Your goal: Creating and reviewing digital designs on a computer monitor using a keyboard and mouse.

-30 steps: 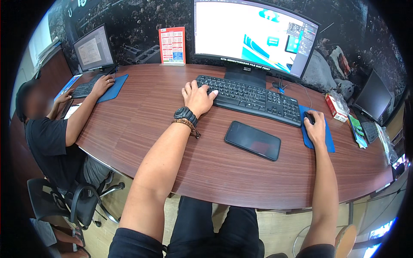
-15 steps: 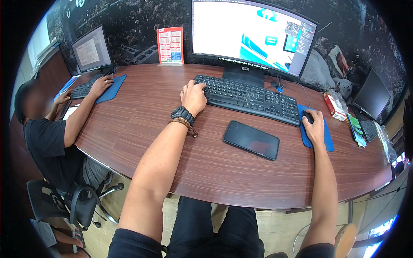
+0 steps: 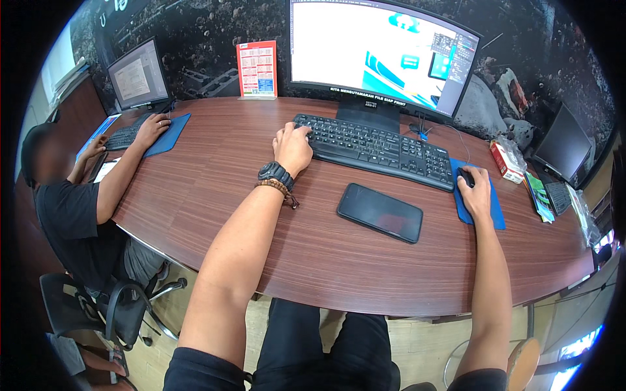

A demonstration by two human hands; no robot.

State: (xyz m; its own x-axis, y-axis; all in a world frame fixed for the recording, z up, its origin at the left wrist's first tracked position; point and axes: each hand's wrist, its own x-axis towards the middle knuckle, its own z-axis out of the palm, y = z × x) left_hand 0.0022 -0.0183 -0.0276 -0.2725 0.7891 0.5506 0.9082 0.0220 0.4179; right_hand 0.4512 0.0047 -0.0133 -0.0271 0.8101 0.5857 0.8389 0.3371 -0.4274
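Note:
My left hand (image 3: 292, 147) rests at the left end of a black keyboard (image 3: 383, 151), its fingers bent over the keys and holding nothing. A dark watch and a beaded bracelet circle that wrist. On the right, my right hand (image 3: 476, 195) is closed around a black computer mouse (image 3: 465, 177), partly hidden under the fingers, on a blue mouse pad (image 3: 496, 214). Between my forearms a black smartphone (image 3: 380, 212) lies flat with its screen dark. Behind the keyboard stands a large curved monitor (image 3: 345, 45), lit with a mostly white design window with blue graphics.
A red and white desk calendar (image 3: 258, 70) stands left of the monitor. To the left, a seated person (image 3: 75, 208) works at another keyboard and monitor (image 3: 138, 75). Right of my mouse pad are a red and white box (image 3: 507, 161), papers and a dark monitor (image 3: 565, 142).

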